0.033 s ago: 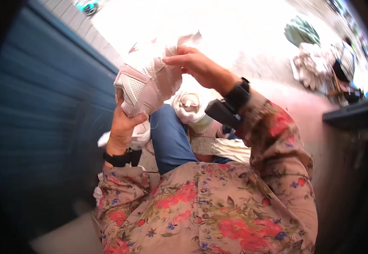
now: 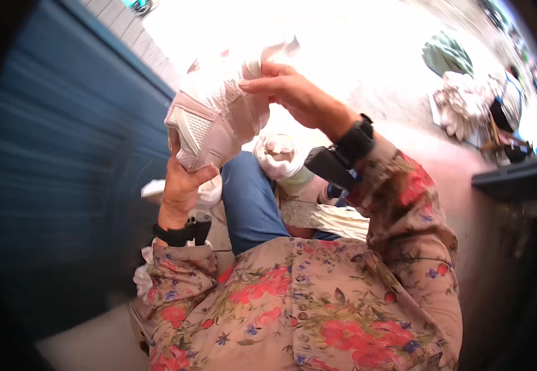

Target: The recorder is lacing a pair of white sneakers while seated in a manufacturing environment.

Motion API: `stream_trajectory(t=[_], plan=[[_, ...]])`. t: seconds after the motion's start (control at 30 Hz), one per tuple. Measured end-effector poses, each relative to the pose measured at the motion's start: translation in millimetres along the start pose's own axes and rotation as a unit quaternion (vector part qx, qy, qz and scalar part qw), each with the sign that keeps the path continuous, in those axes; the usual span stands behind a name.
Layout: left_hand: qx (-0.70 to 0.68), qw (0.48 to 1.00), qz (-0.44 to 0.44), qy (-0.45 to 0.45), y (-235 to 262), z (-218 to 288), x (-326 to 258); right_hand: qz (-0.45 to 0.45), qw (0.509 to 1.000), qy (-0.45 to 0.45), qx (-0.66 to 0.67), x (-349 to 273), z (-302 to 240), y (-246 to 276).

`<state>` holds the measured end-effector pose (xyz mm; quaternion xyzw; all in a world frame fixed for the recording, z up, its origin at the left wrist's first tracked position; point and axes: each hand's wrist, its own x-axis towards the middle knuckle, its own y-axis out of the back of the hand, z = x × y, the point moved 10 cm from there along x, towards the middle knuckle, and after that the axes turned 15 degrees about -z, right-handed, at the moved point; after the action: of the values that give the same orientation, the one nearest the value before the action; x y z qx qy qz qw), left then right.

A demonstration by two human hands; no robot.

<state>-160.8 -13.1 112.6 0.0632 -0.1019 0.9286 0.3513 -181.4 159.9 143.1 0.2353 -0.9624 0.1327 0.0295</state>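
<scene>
A pale pinkish-white shoe upper [image 2: 210, 127], with a mesh panel and layered overlays, is held up above my left knee. My left hand [image 2: 181, 182] grips its lower end, the thumb along the edge and the fingers mostly hidden behind. Farther up, my right hand [image 2: 296, 93] has its thumb and fingers closed on the upper's right side, by a textured white strip. Glare washes out the far end of the upper. Just beyond my knee stands a round container [image 2: 279, 154] holding white, rolled-looking material.
A blue panelled surface [image 2: 89, 136] runs close along my left. Pale strips [image 2: 341, 221] lie low beside my legs. White pieces [image 2: 208, 190] sit behind my left wrist. At the far right are a heap of pale pieces [image 2: 460, 102], a green bundle [image 2: 446, 54] and a dark ledge [image 2: 509, 182].
The surroundings sit slightly lower and farther right in the picture. Both hands keep the same hold on the shoe upper.
</scene>
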Motion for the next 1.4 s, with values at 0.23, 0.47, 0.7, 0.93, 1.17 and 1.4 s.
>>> stream_trajectory(t=[0.23,0.47,0.7,0.93,1.17,1.4], plan=[[0.036,0.990,0.126,-0.050,49,51,-40,-0.106,0.973,0.072,-0.193,68,-77,-77],[0.077,0.971,0.202,-0.104,49,55,-37,-0.129,0.975,0.033,-0.179,84,-69,-79],[0.090,0.986,-0.023,0.135,19,-55,-25,-0.048,0.993,-0.051,0.099,-25,90,10],[0.394,0.874,-0.244,0.146,-73,-153,-32,0.209,0.885,-0.173,0.378,-181,274,21],[0.541,0.781,-0.247,0.191,-111,-172,-42,0.308,0.881,-0.116,0.340,-204,320,50],[0.616,0.735,-0.211,0.189,-124,-188,-46,0.311,0.886,-0.206,-0.275,-207,237,55]])
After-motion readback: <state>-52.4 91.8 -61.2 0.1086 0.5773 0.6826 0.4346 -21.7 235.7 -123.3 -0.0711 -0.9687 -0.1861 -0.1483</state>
